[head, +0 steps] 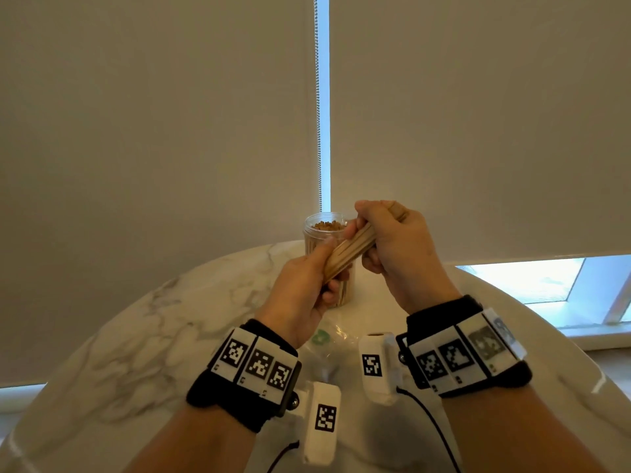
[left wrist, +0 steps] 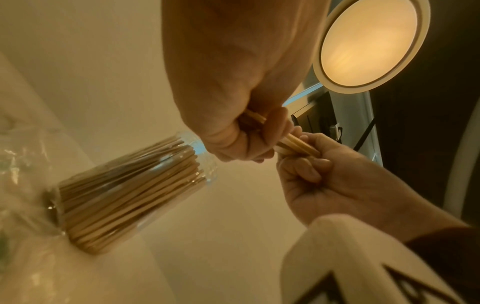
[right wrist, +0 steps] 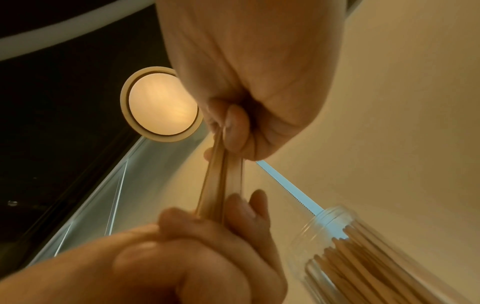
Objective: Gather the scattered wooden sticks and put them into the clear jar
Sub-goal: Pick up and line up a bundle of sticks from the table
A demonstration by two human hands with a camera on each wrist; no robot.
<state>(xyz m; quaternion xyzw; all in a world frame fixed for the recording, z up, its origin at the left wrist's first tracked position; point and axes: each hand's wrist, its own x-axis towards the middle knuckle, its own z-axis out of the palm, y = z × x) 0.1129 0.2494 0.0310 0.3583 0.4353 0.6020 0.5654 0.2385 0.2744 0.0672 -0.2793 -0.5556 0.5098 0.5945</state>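
Observation:
A bundle of wooden sticks [head: 348,250] is held aslant in the air just in front of the clear jar [head: 324,230]. My left hand [head: 307,285] grips its lower end and my right hand [head: 386,233] grips its upper end. The jar stands upright on the marble table [head: 136,336], open at the top and packed with several sticks. In the left wrist view the sticks [left wrist: 296,144] span both fists above the jar [left wrist: 130,189]. The right wrist view shows the bundle [right wrist: 215,181] between the hands, with the jar [right wrist: 363,257] at lower right.
A crumpled clear plastic bag [head: 327,339] with a green mark lies on the table between my wrists. Closed roller blinds [head: 153,131] with a bead chain [head: 318,97] hang right behind the jar. The window sill [head: 597,336] lies to the right.

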